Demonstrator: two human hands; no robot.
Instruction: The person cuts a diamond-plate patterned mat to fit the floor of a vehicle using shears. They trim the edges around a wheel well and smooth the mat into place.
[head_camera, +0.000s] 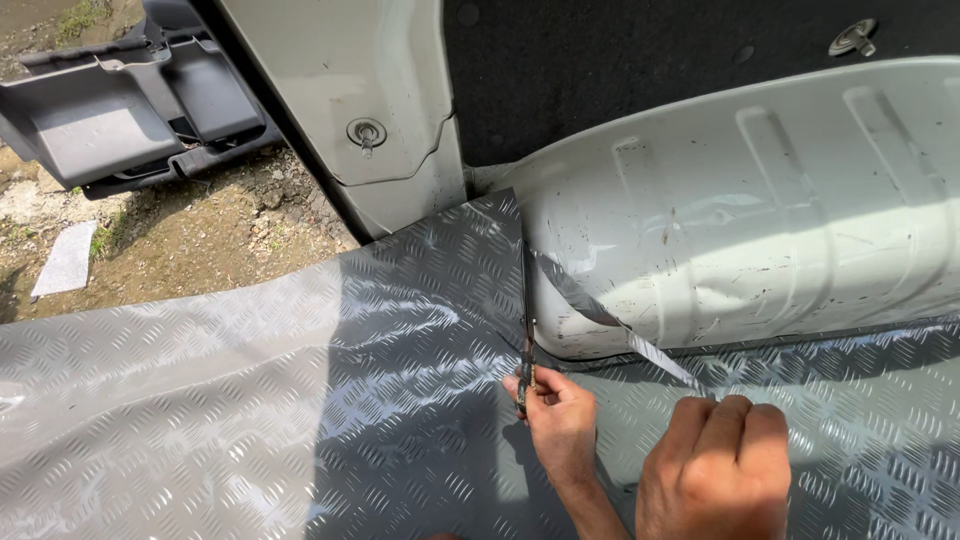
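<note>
Head view, inside a vehicle's rear cargo area. Landmark: the white wheel arch (760, 200), scuffed and ribbed.

Grey checker-plate floor mat (300, 400) spreads out below and to the left of the wheel arch, its edge turned up against the arch's left end.

Left hand (558, 420) sits just below the arch's lower left corner, closed around a slim cutting tool (526, 345), knife or shears, cannot tell which. The tool points up along the mat's cut edge beside the arch.

Right hand (722, 470) lies below the arch, to the right of the left hand, curled into a fist and pinching a narrow cut strip of mat (640, 345). The strip runs taut, slanting up and left to the arch's lower left corner.

Above the arch: black carpet lining (620, 60) with a metal fastener (853, 38). Left of the arch: pale body pillar (350, 90) with a bolt (366, 133). Beyond that, bare ground (200, 230) and a grey plastic trim panel (120, 110).
</note>
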